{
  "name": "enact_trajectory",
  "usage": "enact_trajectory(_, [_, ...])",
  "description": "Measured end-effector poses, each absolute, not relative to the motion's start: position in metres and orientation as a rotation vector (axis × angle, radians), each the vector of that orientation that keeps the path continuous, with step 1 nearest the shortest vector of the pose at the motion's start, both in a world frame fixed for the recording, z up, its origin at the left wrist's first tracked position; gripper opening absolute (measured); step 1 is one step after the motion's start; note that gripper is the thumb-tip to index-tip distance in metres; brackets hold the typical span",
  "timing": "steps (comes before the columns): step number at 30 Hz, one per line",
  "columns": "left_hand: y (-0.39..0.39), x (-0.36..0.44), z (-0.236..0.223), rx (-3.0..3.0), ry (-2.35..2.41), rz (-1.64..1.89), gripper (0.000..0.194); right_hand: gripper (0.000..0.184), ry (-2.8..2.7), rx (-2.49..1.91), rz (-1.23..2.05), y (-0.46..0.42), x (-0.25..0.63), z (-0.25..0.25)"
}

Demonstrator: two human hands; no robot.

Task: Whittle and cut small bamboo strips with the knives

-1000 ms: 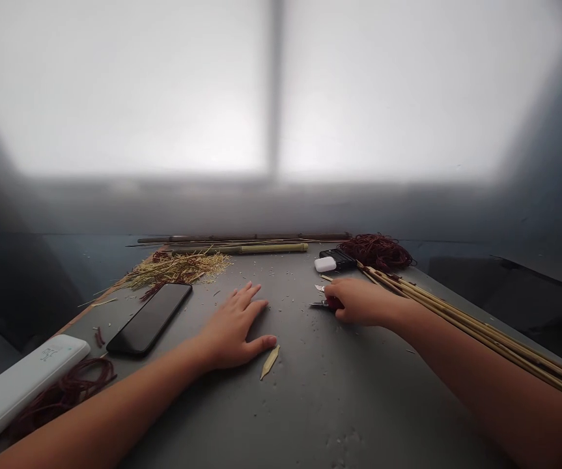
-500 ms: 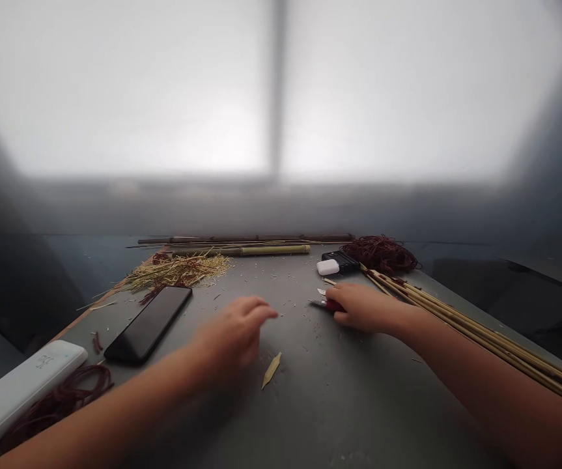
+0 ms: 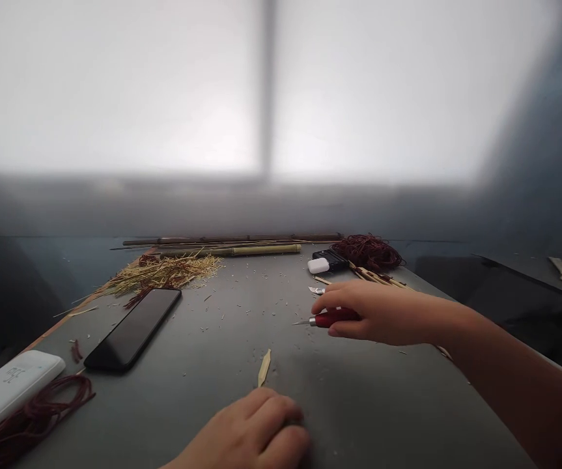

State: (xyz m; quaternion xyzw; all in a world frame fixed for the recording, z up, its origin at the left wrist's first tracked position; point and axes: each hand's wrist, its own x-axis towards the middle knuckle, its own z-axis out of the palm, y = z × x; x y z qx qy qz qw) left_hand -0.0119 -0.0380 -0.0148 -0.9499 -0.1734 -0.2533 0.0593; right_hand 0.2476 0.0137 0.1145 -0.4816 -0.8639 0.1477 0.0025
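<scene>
My right hand [image 3: 378,312] is closed on the red handle of an awl [image 3: 334,318], its thin metal point facing left just above the table. Beyond those fingers a small silver blade [image 3: 316,290] shows; its rear part is hidden by the hand. My left hand [image 3: 261,433] is low in the middle, fingers curled and facing down. Its fingertips are out of sight, so what they hold, if anything, is hidden. A short pale bamboo sliver [image 3: 264,369] with a pointed end lies right beyond the left knuckles; I cannot tell whether they touch.
On the left are a black phone [image 3: 134,331], a white power bank [image 3: 14,391], dark red cord [image 3: 41,410] and a heap of shavings [image 3: 173,272]. Bamboo poles [image 3: 266,249] lie at the back. A white case [image 3: 318,265], cord bundle [image 3: 368,251] and thin sticks [image 3: 381,278] are right.
My left hand has come down and nearer to me, its fingers now curled. My right hand has lifted the awl slightly and moved it nearer. The view has shifted a little right.
</scene>
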Motion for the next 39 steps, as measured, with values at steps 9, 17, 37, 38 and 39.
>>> enact_trajectory(9, [-0.041,-0.029,-0.028,-2.441,-0.817,-0.568,0.030,0.018,-2.636,-1.440,0.505,-0.005,0.222,0.087])
enact_trajectory(17, [-0.041,-0.018,-0.028,-2.386,-0.696,-0.791,0.028,0.012,-2.672,-1.417,0.523,-0.014,0.211,0.074])
enact_trajectory(37, [-0.035,-0.017,-0.077,-2.582,-0.809,-0.817,0.033,0.017,-2.675,-1.274,0.424,-0.007,0.204,0.047])
enact_trajectory(38, [-0.035,-0.017,-0.082,-2.596,-0.827,-0.824,0.033,0.017,-2.674,-1.281,0.418,-0.008,0.203,0.046])
enact_trajectory(39, [-0.035,-0.017,-0.086,-2.616,-0.834,-0.815,0.034,0.017,-2.670,-1.290,0.414,-0.009,0.203,0.045])
